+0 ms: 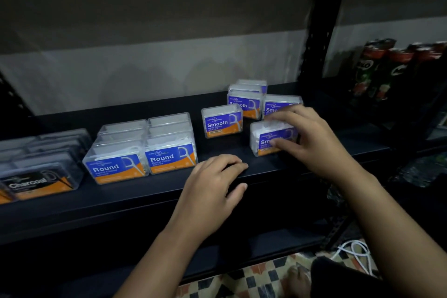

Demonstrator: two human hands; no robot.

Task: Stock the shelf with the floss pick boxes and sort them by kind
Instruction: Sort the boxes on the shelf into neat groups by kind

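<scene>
On the dark shelf [135,196] stand clear floss pick boxes in three kinds. Charcoal boxes [41,176] fill the far left. Round boxes [145,150] sit in two neat rows beside them. Several Smooth boxes lie scattered to the right: one stands alone [222,122], others cluster behind [245,98]. My right hand [307,138] grips the nearest Smooth box [260,138], thumb on its front label, fingers over its top. My left hand [215,181] rests on the shelf's front edge with fingers curled over it, holding no box.
A black upright post [324,31] bounds the shelf on the right. Beyond it stand dark drink cans [391,68]. Below, a patterned tiled floor [254,278] and a white cable [355,254] show.
</scene>
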